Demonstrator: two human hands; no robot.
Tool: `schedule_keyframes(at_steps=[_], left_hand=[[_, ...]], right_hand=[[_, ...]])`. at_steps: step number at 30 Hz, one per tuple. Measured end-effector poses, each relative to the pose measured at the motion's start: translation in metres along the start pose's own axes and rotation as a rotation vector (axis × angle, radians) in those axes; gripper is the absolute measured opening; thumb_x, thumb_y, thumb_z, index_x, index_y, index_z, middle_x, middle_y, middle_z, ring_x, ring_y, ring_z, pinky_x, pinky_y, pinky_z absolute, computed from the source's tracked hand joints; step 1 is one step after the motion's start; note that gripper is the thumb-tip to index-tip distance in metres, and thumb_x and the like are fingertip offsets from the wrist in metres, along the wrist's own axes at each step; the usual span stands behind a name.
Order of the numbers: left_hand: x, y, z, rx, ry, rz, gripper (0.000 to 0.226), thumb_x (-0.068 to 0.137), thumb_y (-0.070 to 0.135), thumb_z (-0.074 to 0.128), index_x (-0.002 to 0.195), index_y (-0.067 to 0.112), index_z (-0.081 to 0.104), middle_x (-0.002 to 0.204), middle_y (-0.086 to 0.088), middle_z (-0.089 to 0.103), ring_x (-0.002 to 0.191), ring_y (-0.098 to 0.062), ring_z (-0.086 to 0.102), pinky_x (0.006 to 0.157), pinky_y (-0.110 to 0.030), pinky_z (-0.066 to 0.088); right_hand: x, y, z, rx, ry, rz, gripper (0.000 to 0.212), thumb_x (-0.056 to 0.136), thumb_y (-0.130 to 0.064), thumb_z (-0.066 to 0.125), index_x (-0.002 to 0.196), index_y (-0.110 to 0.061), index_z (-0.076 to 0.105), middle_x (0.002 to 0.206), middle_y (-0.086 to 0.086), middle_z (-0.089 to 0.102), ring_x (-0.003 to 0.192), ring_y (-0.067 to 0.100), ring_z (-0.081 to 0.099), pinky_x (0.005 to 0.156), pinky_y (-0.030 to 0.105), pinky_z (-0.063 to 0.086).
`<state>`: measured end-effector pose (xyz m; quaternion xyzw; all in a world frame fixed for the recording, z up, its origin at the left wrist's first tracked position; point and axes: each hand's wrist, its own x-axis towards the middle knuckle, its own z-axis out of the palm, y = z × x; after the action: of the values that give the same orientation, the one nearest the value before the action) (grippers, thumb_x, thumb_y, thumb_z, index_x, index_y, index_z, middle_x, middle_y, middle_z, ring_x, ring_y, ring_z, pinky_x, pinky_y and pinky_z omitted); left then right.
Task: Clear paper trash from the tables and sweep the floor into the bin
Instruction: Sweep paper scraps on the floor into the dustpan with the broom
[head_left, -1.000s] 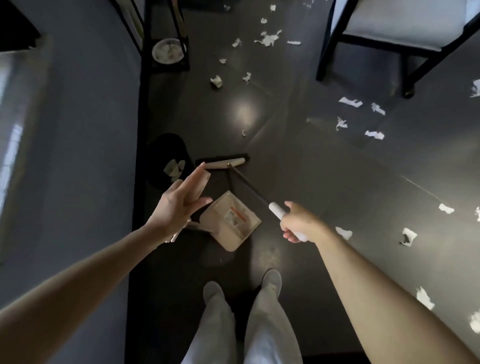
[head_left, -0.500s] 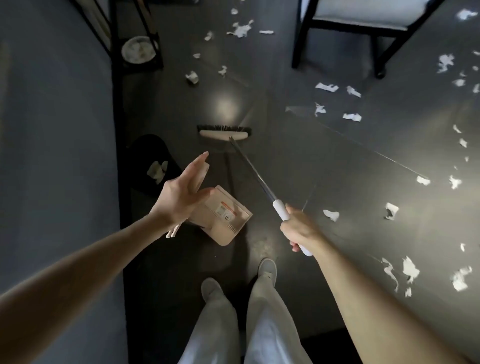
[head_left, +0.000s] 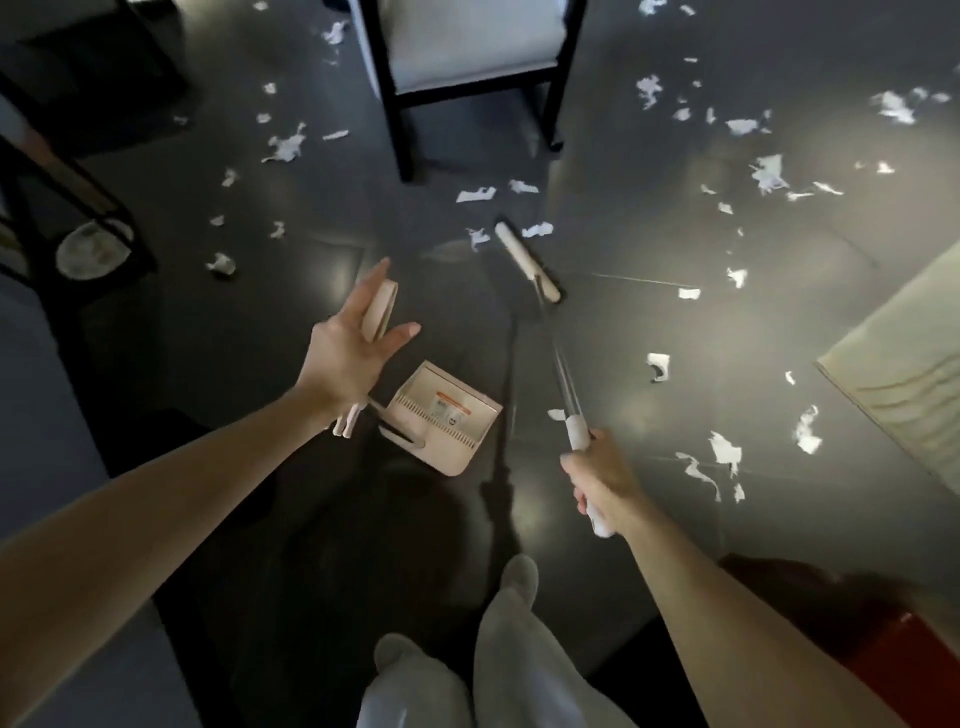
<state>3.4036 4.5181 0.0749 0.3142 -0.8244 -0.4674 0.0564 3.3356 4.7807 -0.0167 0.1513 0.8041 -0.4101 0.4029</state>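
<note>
Paper scraps (head_left: 284, 148) litter dark floor (head_left: 779, 322); right hand (head_left: 605, 488) grips broom (head_left: 527, 262), flat left hand (head_left: 348, 348) props dustpan (head_left: 444, 415).

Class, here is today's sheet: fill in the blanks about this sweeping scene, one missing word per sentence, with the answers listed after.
1. The right hand grips the long handle of the ____.
2. The left hand, fingers straight, touches the upright handle of the ____.
3. White scraps of ____ litter the dark floor.
4. A ____ with a pale seat and black legs stands farther off.

Missing words: broom; dustpan; paper; chair.
</note>
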Motion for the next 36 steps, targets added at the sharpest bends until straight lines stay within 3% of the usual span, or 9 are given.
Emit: schedule_keyframes(at_steps=[3, 6, 12, 17, 20, 23, 31, 34, 36], left_hand=[[0.037, 0.05, 0.035, -0.035, -0.04, 0.06, 0.071, 0.086, 0.035, 0.068, 0.142, 0.05, 0.028, 0.139, 0.002, 0.051, 0.122, -0.033, 0.052, 0.101, -0.046, 0.045], [0.075, 0.096, 0.073, 0.018, -0.03, 0.162, 0.069, 0.086, 0.041, 0.066, 0.143, 0.049, 0.027, 0.133, 0.015, 0.049, 0.103, 0.007, 0.054, 0.086, -0.004, 0.039], [0.18, 0.179, 0.137, -0.049, -0.068, 0.27, 0.072, 0.086, 0.04, 0.067, 0.145, 0.044, 0.028, 0.124, 0.024, 0.043, 0.107, 0.012, 0.04, 0.078, 0.012, 0.022], [0.298, 0.243, 0.192, -0.046, -0.146, 0.329, 0.07, 0.093, 0.017, 0.057, 0.147, 0.045, 0.023, 0.13, 0.019, 0.048, 0.104, -0.01, 0.059, 0.089, -0.018, 0.049], [0.37, 0.283, 0.22, -0.053, -0.228, 0.352, 0.071, 0.094, 0.014, 0.056, 0.147, 0.045, 0.022, 0.14, 0.01, 0.048, 0.116, -0.015, 0.056, 0.098, -0.03, 0.047], [0.441, 0.327, 0.246, -0.011, -0.304, 0.408, 0.07, 0.093, 0.014, 0.056, 0.147, 0.044, 0.022, 0.144, 0.008, 0.045, 0.121, -0.017, 0.052, 0.101, -0.034, 0.046], [0.619, 0.429, 0.342, 0.062, -0.342, 0.505, 0.068, 0.093, 0.016, 0.055, 0.149, 0.04, 0.024, 0.145, 0.006, 0.044, 0.111, -0.003, 0.047, 0.069, 0.01, 0.031], [0.695, 0.467, 0.384, 0.129, -0.311, 0.52, 0.067, 0.093, 0.015, 0.053, 0.148, 0.041, 0.026, 0.141, 0.006, 0.047, 0.093, 0.004, 0.052, 0.061, 0.006, 0.035], [0.744, 0.498, 0.408, 0.323, -0.272, 0.585, 0.058, 0.096, 0.014, 0.049, 0.147, 0.033, 0.031, 0.145, -0.001, 0.043, 0.108, -0.007, 0.053, 0.075, -0.003, 0.039]], right_hand=[[0.02, -0.027, -0.054, 0.112, 0.047, -0.023, 0.022, 0.093, -0.01, 0.051, 0.115, -0.013, 0.052, 0.053, 0.003, 0.043, 0.031, 0.011, 0.031, 0.032, 0.015, 0.026], [0.04, -0.047, -0.101, 0.08, 0.153, -0.091, 0.024, 0.091, -0.003, 0.04, 0.107, -0.018, 0.049, 0.044, -0.005, 0.051, 0.03, 0.014, 0.03, 0.033, 0.018, 0.023], [0.091, -0.091, -0.173, 0.101, 0.243, -0.126, 0.041, 0.093, -0.013, 0.044, 0.13, -0.03, 0.046, 0.094, 0.012, 0.059, 0.057, 0.02, 0.047, 0.04, 0.022, 0.039], [0.158, -0.172, -0.232, 0.144, 0.273, -0.135, 0.034, 0.093, -0.007, 0.05, 0.12, -0.026, 0.045, 0.077, 0.001, 0.048, 0.061, 0.019, 0.046, 0.05, 0.029, 0.043], [0.195, -0.224, -0.257, 0.186, 0.305, -0.11, 0.029, 0.096, -0.007, 0.049, 0.119, -0.024, 0.044, 0.079, 0.0, 0.048, 0.064, 0.017, 0.047, 0.061, 0.031, 0.047], [0.233, -0.279, -0.29, 0.243, 0.321, -0.083, 0.034, 0.098, -0.006, 0.048, 0.127, -0.024, 0.043, 0.08, 0.001, 0.05, 0.062, 0.017, 0.048, 0.053, 0.025, 0.047], [0.351, -0.392, -0.405, 0.36, 0.316, -0.02, 0.049, 0.096, -0.005, 0.049, 0.14, -0.022, 0.039, 0.076, 0.005, 0.049, 0.051, 0.015, 0.044, 0.038, 0.021, 0.039], [0.417, -0.44, -0.462, 0.357, 0.31, -0.043, 0.043, 0.095, -0.004, 0.049, 0.134, -0.02, 0.044, 0.07, 0.008, 0.048, 0.047, 0.016, 0.042, 0.036, 0.02, 0.038], [0.464, -0.478, -0.505, 0.341, 0.302, -0.056, 0.041, 0.094, -0.002, 0.048, 0.13, -0.021, 0.046, 0.068, 0.008, 0.047, 0.046, 0.016, 0.041, 0.036, 0.02, 0.037]])
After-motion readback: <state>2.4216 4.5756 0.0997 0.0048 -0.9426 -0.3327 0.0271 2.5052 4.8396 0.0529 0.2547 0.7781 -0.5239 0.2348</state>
